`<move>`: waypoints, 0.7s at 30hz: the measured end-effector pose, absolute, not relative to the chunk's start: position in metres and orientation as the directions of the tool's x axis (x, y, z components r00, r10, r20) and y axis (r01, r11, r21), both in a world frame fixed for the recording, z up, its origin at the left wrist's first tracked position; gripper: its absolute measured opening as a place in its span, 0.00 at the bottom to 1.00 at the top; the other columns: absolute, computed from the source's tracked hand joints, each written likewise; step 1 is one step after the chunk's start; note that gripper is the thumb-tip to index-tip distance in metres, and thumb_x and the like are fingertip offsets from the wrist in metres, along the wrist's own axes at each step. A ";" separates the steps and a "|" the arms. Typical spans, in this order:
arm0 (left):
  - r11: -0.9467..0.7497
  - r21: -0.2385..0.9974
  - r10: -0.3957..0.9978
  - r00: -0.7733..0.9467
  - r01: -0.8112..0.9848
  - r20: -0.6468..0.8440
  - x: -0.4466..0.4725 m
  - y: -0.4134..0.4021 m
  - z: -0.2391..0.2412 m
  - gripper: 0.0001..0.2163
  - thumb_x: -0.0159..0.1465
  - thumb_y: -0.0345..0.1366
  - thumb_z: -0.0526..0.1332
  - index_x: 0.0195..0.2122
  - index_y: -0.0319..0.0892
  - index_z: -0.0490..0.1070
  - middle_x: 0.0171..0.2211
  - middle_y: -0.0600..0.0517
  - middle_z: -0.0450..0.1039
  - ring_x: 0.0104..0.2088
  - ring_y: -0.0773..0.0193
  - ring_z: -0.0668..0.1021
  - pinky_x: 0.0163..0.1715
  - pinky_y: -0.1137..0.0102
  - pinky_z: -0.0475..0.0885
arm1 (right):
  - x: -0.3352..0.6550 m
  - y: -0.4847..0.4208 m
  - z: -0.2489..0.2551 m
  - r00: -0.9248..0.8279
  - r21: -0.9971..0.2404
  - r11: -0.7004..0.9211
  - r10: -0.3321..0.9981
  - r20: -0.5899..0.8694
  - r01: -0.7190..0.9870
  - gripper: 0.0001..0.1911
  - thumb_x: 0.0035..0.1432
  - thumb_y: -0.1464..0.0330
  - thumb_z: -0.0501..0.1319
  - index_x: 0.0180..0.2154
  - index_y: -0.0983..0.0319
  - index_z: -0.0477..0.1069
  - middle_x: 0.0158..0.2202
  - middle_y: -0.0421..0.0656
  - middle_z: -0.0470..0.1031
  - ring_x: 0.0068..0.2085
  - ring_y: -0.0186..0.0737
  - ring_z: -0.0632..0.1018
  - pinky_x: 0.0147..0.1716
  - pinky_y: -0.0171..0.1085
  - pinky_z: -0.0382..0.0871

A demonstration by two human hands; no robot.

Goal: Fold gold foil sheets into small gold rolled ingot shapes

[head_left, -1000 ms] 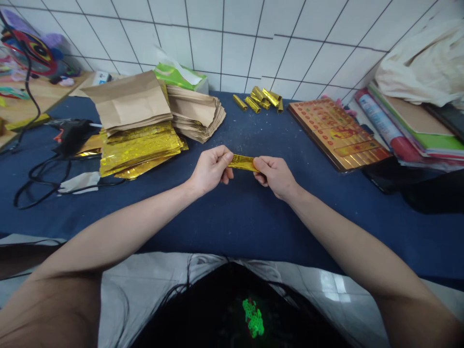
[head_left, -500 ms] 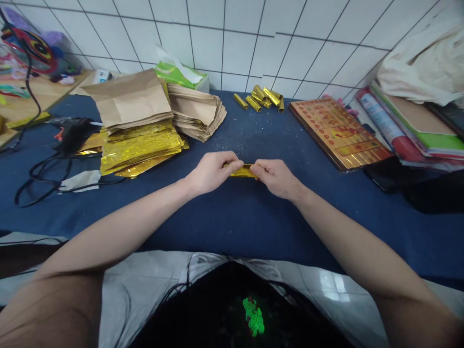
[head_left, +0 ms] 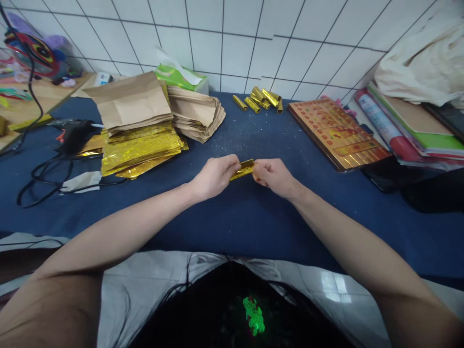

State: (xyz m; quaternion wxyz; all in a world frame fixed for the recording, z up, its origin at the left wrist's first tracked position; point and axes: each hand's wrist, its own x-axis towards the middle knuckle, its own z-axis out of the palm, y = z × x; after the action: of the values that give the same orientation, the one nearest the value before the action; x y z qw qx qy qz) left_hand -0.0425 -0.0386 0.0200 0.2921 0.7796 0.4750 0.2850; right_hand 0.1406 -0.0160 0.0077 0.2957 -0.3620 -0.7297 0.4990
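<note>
Over the middle of a blue-covered table [head_left: 232, 222], my left hand [head_left: 213, 176] and my right hand [head_left: 273, 177] pinch the two ends of a small folded strip of gold foil paper [head_left: 243, 169]. Both hands have their fingers closed on it. The strip is short and tilts up toward the right. Several finished gold foil rolls [head_left: 259, 100] lie at the far edge of the table. A stack of gold foil sheets [head_left: 139, 149] lies to the left under brown paper sheets [head_left: 130, 102].
A second pile of brown paper [head_left: 197, 114] and a green tissue pack [head_left: 178, 77] sit behind. A glue gun [head_left: 72, 135] with a black cord [head_left: 43, 179] lies at the left. A gold-and-red printed pad [head_left: 339, 132] and stacked books [head_left: 413, 125] are at the right.
My hands have come closer together and the gold strip between them has become shorter and now tilts upward at its right end.
</note>
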 end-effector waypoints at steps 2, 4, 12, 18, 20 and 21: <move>-0.377 0.742 0.908 0.377 0.555 0.180 -0.040 -0.040 0.019 0.10 0.64 0.33 0.49 0.24 0.41 0.60 0.17 0.58 0.59 0.20 0.72 0.64 0.22 0.76 0.56 | 0.137 -0.019 0.006 -0.598 -0.960 0.197 0.801 0.041 0.198 0.24 0.52 0.49 0.57 0.19 0.62 0.60 0.16 0.33 0.56 0.18 0.25 0.56 0.17 0.31 0.48; -0.375 0.760 0.906 0.382 0.531 0.180 -0.038 -0.041 0.018 0.10 0.64 0.34 0.49 0.25 0.41 0.60 0.17 0.58 0.59 0.20 0.72 0.64 0.22 0.76 0.57 | 0.135 -0.021 0.005 -0.627 -0.968 0.176 0.779 0.026 0.179 0.23 0.53 0.52 0.58 0.19 0.62 0.60 0.15 0.33 0.57 0.18 0.25 0.57 0.17 0.31 0.49; -0.228 0.889 0.883 0.470 0.398 0.016 -0.039 -0.039 0.017 0.10 0.63 0.36 0.51 0.25 0.40 0.61 0.17 0.59 0.59 0.16 0.75 0.65 0.16 0.79 0.58 | 0.139 -0.020 0.007 -0.647 -0.960 0.157 0.762 -0.031 0.232 0.24 0.56 0.51 0.54 0.20 0.64 0.64 0.14 0.34 0.59 0.16 0.25 0.58 0.16 0.30 0.49; -0.066 0.947 0.825 0.551 0.313 -0.124 -0.038 -0.039 0.019 0.06 0.59 0.33 0.58 0.26 0.39 0.63 0.15 0.60 0.62 0.14 0.76 0.66 0.15 0.80 0.60 | 0.136 -0.023 0.011 -0.615 -0.925 0.271 0.786 0.054 0.265 0.25 0.56 0.50 0.53 0.20 0.63 0.61 0.18 0.34 0.57 0.20 0.26 0.57 0.19 0.31 0.50; 0.038 0.954 0.765 0.606 0.298 -0.220 -0.037 -0.039 0.021 0.04 0.57 0.31 0.60 0.26 0.38 0.65 0.14 0.59 0.64 0.14 0.74 0.68 0.15 0.79 0.63 | 0.136 -0.024 0.012 -0.635 -0.883 0.338 0.770 0.060 0.325 0.24 0.57 0.51 0.52 0.19 0.63 0.60 0.18 0.34 0.57 0.21 0.27 0.58 0.20 0.31 0.51; 0.077 0.953 0.743 0.621 0.294 -0.252 -0.037 -0.039 0.022 0.04 0.56 0.29 0.60 0.26 0.37 0.66 0.14 0.58 0.65 0.14 0.74 0.68 0.16 0.79 0.64 | 0.136 -0.024 0.013 -0.641 -0.863 0.365 0.765 0.064 0.350 0.24 0.57 0.51 0.52 0.19 0.63 0.60 0.18 0.34 0.56 0.21 0.27 0.58 0.21 0.32 0.51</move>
State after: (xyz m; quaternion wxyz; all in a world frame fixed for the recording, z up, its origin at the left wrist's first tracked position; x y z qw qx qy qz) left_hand -0.0372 -0.0394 0.0222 0.6177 0.6547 0.3960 0.1814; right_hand 0.1362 -0.0244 0.0131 0.2359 -0.3521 -0.7918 0.4398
